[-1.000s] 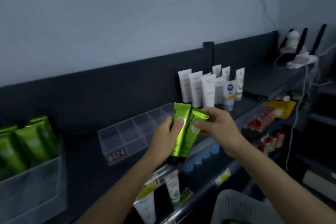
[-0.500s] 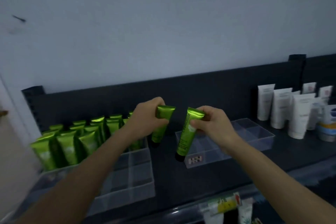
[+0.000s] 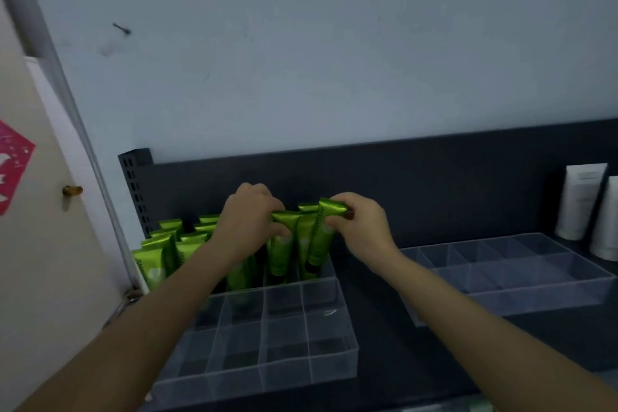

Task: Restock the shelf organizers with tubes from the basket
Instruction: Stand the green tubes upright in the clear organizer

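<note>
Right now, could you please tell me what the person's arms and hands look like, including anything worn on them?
The left hand and right hand are bare: no gloves, rings, watch or bracelets show. The left forearm and right forearm are uncovered too, with no sleeve in view up to the picture's edge.

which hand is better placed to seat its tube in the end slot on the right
Right. The right hand pinches a green tube whose cap end dips into the clear organizer's right-end compartment; the left hand holds a second green tube one column left.
</note>
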Tool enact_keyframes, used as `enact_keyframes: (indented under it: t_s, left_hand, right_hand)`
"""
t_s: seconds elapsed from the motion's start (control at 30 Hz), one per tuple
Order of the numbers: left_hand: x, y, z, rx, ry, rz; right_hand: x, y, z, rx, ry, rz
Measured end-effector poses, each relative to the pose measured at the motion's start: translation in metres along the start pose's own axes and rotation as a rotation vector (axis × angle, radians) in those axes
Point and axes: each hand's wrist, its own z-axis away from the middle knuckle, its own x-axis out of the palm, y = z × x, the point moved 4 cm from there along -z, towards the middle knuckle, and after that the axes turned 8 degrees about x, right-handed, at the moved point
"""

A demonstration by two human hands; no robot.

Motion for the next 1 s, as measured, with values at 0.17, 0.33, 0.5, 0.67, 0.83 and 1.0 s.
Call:
enact_keyframes:
  t_s: [0.17,0.33,0.5,0.67,0.83,1.0]
  left_hand:
    - [0.017,-0.01,0.006,-0.019,0.019,0.056]
    - [0.032,-0.013,0.007,0.014,-0.112,-0.045]
    - [0.039,-0.016,0.007,-0.002,-0.172,-0.087]
    - [0.032,-0.014,0.009,0.015,-0.121,-0.136]
    - [0.026,-0.015,0.011,-0.016,-0.095,-0.131]
    - [0.022,-0.014,0.016,-0.042,-0.124,-0.155]
  right_hand:
    - [0.022,0.012,-0.008,0.025,-0.058,0.084]
    - [0.038,0.025,-0.013,0.056,-0.088,0.186]
    - [0.052,0.037,-0.013,0.065,-0.118,0.27]
    - [0.052,0.036,-0.014,0.058,-0.117,0.276]
    - [0.051,0.031,-0.008,0.03,-0.136,0.301]
    - [0.036,0.03,0.001,0.036,-0.102,0.237]
